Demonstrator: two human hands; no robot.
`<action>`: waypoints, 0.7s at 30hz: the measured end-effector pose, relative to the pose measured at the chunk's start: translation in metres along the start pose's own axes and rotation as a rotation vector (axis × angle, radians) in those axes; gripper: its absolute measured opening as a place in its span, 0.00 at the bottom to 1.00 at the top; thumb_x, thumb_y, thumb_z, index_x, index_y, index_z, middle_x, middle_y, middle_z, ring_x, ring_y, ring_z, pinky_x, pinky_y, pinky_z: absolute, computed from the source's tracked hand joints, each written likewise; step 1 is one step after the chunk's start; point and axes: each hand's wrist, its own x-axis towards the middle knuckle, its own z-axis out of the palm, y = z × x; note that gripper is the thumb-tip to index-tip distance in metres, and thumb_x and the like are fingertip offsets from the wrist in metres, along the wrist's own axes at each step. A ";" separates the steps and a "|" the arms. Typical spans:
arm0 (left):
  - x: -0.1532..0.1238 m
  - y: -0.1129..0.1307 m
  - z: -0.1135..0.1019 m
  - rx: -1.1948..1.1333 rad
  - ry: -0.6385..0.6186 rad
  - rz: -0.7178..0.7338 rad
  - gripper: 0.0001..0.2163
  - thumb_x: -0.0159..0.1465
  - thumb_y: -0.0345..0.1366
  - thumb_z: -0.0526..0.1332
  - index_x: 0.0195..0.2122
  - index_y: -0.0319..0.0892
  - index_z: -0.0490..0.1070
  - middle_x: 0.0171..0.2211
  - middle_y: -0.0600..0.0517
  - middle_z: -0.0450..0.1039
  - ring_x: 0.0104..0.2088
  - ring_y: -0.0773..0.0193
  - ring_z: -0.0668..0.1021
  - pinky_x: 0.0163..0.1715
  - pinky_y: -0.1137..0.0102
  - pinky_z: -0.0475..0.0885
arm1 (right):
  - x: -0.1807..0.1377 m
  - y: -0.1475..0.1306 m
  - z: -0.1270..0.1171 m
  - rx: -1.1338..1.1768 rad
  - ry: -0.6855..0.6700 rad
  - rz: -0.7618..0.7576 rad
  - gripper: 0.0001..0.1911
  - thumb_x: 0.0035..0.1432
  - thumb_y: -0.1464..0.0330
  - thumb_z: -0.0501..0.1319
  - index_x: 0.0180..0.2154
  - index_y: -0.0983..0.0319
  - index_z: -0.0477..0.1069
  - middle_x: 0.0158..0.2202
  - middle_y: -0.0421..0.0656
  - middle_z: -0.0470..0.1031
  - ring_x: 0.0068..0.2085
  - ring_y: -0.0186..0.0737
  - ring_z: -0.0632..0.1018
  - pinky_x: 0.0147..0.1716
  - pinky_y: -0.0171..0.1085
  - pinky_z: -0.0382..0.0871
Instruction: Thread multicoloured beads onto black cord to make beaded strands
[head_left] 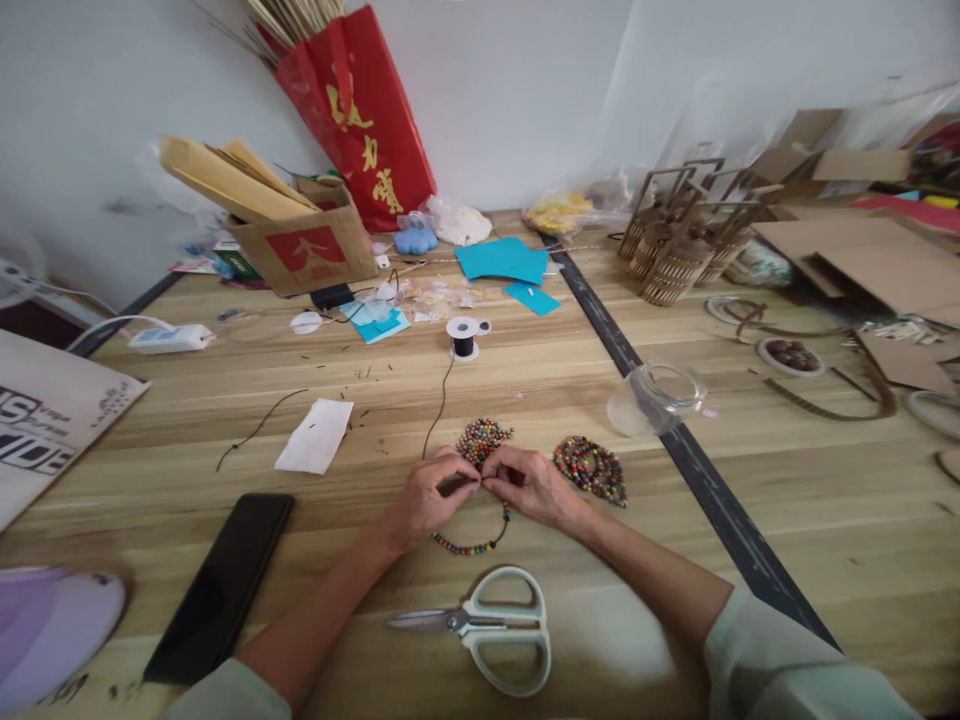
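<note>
My left hand (431,495) and my right hand (529,485) meet at the middle of the wooden table (525,390), fingers pinched together on a dark cord. A short strand of coloured beads (472,545) hangs in a loop below both hands. The cord (439,405) runs up from my left hand to a small spool of black thread (465,338). Two heaps of loose coloured beads lie just beyond my hands, one (484,440) above them and one (591,468) to the right.
White-handled scissors (487,628) lie near me, a black phone (221,585) at the left, a white paper scrap (315,435) beyond it. A clear plastic jar (660,397) lies on its side at right. Boxes, blue paper, a red bag and wooden frames crowd the far edge.
</note>
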 end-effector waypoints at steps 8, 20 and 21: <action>0.001 0.001 0.000 -0.003 0.004 -0.011 0.02 0.59 0.30 0.64 0.30 0.39 0.75 0.28 0.49 0.74 0.31 0.64 0.76 0.33 0.71 0.72 | 0.000 0.000 0.000 -0.008 0.006 0.002 0.03 0.55 0.74 0.61 0.33 0.63 0.73 0.25 0.37 0.70 0.25 0.30 0.68 0.24 0.28 0.60; 0.003 0.003 -0.001 -0.031 0.010 0.031 0.04 0.60 0.30 0.63 0.28 0.40 0.74 0.27 0.49 0.76 0.32 0.63 0.76 0.35 0.69 0.71 | 0.000 0.000 0.000 -0.003 0.003 -0.021 0.04 0.56 0.73 0.60 0.33 0.63 0.73 0.26 0.38 0.70 0.25 0.30 0.68 0.25 0.29 0.60; 0.004 0.004 -0.001 -0.034 0.012 0.043 0.04 0.60 0.30 0.63 0.28 0.40 0.74 0.27 0.49 0.76 0.32 0.63 0.76 0.36 0.69 0.71 | 0.000 0.000 0.000 -0.007 0.005 -0.025 0.04 0.57 0.73 0.59 0.33 0.64 0.73 0.26 0.38 0.71 0.26 0.31 0.68 0.25 0.29 0.60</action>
